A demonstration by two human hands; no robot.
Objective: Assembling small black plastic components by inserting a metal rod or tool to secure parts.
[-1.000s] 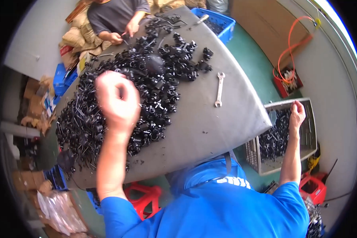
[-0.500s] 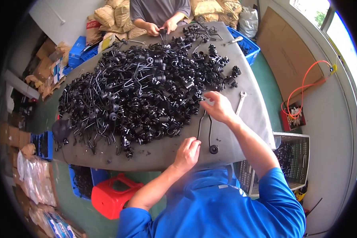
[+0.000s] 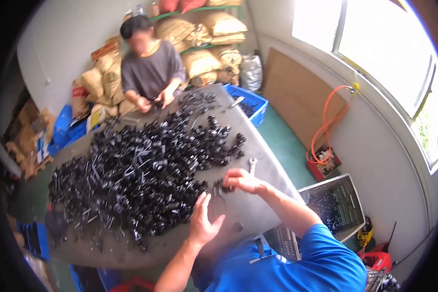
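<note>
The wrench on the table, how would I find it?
Find the grey table heaped with small black parts. By its right edge, just above the person's right hand, lies a small silver open-ended wrench, the only shiny tool on bare tabletop.

Blue short-sleeved shirt [image 3: 321,263], apparently with a white mark; bare forearms.

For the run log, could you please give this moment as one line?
left hand open over black parts | right hand pinching one part | wrench beside
</note>
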